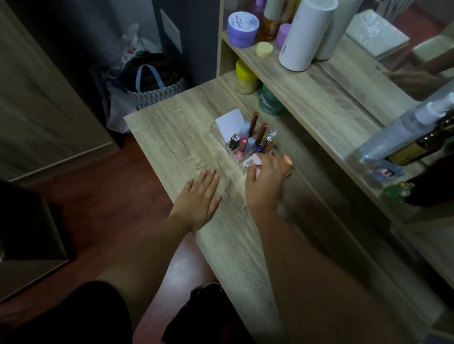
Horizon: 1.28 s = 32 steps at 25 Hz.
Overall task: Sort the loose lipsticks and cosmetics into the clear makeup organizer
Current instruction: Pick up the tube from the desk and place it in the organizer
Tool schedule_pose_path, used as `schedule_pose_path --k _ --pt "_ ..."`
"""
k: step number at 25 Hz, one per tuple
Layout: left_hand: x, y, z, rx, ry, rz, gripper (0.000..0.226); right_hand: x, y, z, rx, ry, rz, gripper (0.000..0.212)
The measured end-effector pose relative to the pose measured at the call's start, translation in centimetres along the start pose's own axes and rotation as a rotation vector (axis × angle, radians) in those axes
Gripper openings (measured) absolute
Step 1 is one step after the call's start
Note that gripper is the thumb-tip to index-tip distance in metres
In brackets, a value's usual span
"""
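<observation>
Clear plastic, the organizer [242, 143] is sitting on the desk [174, 141], tubes standing inside. Your right hand [264, 182] is closing on a pink item [252, 163] at its 5 o'clock corner. Your left hand [200, 196] is lying flat, fingers spread, at 7 o'clock.

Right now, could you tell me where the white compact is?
The white compact stands at the far left end of the clear organizer on the desk, beside the upright lipsticks.
</observation>
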State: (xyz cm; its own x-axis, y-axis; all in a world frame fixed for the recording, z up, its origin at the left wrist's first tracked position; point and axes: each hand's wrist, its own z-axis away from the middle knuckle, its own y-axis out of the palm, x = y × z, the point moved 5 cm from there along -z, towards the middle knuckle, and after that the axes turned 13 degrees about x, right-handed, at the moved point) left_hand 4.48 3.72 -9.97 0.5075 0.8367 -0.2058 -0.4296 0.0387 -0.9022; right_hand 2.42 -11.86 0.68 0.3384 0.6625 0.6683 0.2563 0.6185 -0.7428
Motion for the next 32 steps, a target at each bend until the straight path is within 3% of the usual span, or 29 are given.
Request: schedule_pose_path --k 6,11,17,24,26,28,30,32 --pt "0.1 0.2 0.0 -0.013 0.002 0.0 0.059 0.6 0.5 -0.2 -0.013 -0.02 -0.057 0.023" --pt "0.2 0.2 -0.1 -0.031 0.003 0.0 0.059 0.1 0.8 -0.9 -0.026 0.071 -0.171 0.016" --pt "0.3 0.4 -0.2 -0.042 0.001 -0.01 0.059 0.3 0.2 -0.9 -0.233 0.01 -0.146 0.008" --pt "0.2 0.2 -0.2 0.001 0.016 0.01 0.059 0.0 0.2 -1.3 -0.104 0.062 -0.213 0.025" --pt "0.1 -0.9 0.0 -0.025 0.054 0.124 0.057 0.2 -0.2 -0.7 -0.118 0.047 -0.196 0.026" --pt "0.2 -3.0 0.0 -0.152 0.069 0.313 0.049 0.2 -0.2 0.3 -0.146 0.053 -0.211 0.029" --pt "0.9 -5.2 -0.8 -0.274 -0.01 0.505 0.041 -0.8 0.3 1.7 -0.187 0.154 -0.184 0.041" --pt "1.9 -7.0 -2.4 -0.292 -0.119 0.628 0.041 -2.5 1.1 3.2 -0.206 0.318 -0.081 0.056"
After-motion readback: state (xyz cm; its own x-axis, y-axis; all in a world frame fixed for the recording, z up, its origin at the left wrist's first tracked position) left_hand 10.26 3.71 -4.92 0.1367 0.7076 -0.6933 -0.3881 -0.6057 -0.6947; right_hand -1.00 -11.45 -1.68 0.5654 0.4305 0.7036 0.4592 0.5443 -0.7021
